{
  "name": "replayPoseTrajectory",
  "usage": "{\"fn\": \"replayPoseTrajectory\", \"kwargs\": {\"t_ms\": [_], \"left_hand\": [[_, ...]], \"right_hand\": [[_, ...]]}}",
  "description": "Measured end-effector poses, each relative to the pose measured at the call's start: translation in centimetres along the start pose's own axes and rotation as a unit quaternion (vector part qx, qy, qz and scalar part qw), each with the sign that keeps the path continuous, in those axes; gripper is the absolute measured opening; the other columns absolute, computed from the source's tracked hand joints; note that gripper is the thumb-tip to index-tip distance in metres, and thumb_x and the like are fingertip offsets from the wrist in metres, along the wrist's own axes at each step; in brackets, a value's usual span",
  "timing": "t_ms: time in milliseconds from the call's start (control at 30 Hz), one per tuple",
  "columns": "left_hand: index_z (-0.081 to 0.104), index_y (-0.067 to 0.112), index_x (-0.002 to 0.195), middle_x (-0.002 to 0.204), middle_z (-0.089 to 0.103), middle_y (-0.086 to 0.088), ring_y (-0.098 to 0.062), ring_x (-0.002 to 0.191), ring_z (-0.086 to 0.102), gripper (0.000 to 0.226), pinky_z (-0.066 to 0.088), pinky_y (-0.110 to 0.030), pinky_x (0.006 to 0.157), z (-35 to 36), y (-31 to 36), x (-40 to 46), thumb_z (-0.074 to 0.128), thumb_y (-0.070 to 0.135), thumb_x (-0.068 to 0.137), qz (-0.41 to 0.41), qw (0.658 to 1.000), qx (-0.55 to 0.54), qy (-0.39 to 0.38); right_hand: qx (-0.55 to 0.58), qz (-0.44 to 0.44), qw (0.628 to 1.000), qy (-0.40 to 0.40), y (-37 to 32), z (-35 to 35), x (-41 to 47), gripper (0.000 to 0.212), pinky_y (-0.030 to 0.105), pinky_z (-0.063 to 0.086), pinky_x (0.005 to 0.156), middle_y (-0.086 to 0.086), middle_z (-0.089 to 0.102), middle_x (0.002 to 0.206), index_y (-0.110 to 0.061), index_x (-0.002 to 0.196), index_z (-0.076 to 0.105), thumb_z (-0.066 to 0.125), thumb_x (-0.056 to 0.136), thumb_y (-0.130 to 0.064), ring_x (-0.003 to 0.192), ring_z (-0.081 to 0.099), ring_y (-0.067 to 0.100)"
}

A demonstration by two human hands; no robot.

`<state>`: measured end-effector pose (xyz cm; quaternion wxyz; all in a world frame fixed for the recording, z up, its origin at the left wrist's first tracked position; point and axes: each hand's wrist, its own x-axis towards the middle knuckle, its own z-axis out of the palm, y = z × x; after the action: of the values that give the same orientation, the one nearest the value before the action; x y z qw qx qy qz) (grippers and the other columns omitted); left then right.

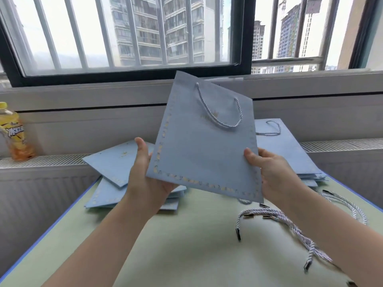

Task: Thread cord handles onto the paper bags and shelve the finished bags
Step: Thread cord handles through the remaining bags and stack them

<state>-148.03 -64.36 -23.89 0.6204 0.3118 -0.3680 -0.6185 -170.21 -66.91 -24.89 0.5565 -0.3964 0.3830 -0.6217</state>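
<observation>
I hold a flat light-blue paper bag (204, 146) with a gold dotted border up over the table, tilted. A white twisted cord handle (224, 112) hangs in a loop on its face. My left hand (145, 172) grips its lower left corner, thumb on the front. My right hand (269, 170) grips its lower right edge. A pile of flat blue bags (116, 164) lies behind my left hand. Another stack of blue bags (290, 154) with a cord handle on the top bag lies behind my right hand. Loose cords (275, 220) with dark tips lie on the table at right.
The table (186, 235) has a pale green top with a blue edge. A yellow drink bottle (15, 133) stands on the radiator ledge at far left. A barred window (128, 38) and its sill run along the back.
</observation>
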Motion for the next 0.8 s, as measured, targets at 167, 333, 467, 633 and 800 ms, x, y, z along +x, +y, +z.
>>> {"fn": "replayPoseTrajectory", "kwargs": {"t_ms": [167, 333, 467, 633, 800], "left_hand": [[0.066, 0.009, 0.097, 0.088, 0.074, -0.005, -0.014, 0.071, 0.071, 0.028, 0.056, -0.026, 0.055, 0.2, 0.7, 0.0, 0.046, 0.028, 0.097, 0.012, 0.994, 0.106, -0.006], [0.062, 0.004, 0.098, 0.080, 0.074, -0.003, -0.011, 0.070, 0.071, 0.021, 0.055, -0.021, 0.054, 0.5, -0.1, 0.4, 0.043, 0.013, 0.099, 0.023, 0.998, 0.053, 0.014], [0.056, 0.007, 0.112, 0.098, 0.073, -0.005, -0.014, 0.079, 0.071, 0.024, 0.055, -0.022, 0.058, 1.3, -2.0, 0.2, 0.038, 0.018, 0.101, 0.040, 0.996, 0.074, 0.009], [0.054, 0.025, 0.111, 0.108, 0.065, 0.006, -0.007, 0.092, 0.062, 0.020, 0.048, -0.023, 0.076, 1.0, -3.3, 0.2, 0.041, 0.034, 0.100, 0.084, 0.920, 0.383, -0.017], [0.046, 0.019, 0.129, 0.128, 0.052, 0.003, -0.019, 0.114, 0.052, 0.033, 0.040, -0.035, 0.094, -1.3, -3.1, 1.3, 0.040, 0.032, 0.099, 0.205, 0.682, 0.700, 0.055]], "right_hand": [[0.135, 0.043, 0.990, -0.001, -0.9, -0.2, -0.2, 0.032, 0.027, 0.051, 0.038, 0.001, 0.071, 0.063, -0.010, 0.089, 0.063, 0.040, 0.101, -0.028, 0.051, 0.067, 0.015], [0.200, 0.056, 0.968, -0.138, -1.1, 1.1, -1.6, 0.013, 0.022, 0.053, 0.046, 0.004, 0.070, 0.069, -0.009, 0.066, 0.073, 0.062, 0.063, -0.003, 0.057, 0.068, 0.014], [0.023, 0.082, 0.954, -0.287, 0.6, 2.2, -3.0, 0.029, 0.032, 0.055, 0.075, 0.005, 0.069, 0.111, -0.009, 0.109, 0.066, 0.059, 0.082, -0.002, 0.104, 0.066, 0.022], [0.054, 0.118, 0.985, -0.112, 1.6, 2.9, -2.5, 0.010, 0.022, 0.053, 0.052, 0.004, 0.071, 0.080, -0.007, 0.093, 0.057, 0.056, 0.093, -0.017, 0.069, 0.071, 0.017], [0.097, 0.059, 0.993, 0.045, 0.7, 1.1, -0.4, 0.011, 0.015, 0.046, 0.039, 0.009, 0.057, 0.081, -0.005, 0.098, 0.046, 0.055, 0.094, -0.011, 0.050, 0.066, 0.012]]}}
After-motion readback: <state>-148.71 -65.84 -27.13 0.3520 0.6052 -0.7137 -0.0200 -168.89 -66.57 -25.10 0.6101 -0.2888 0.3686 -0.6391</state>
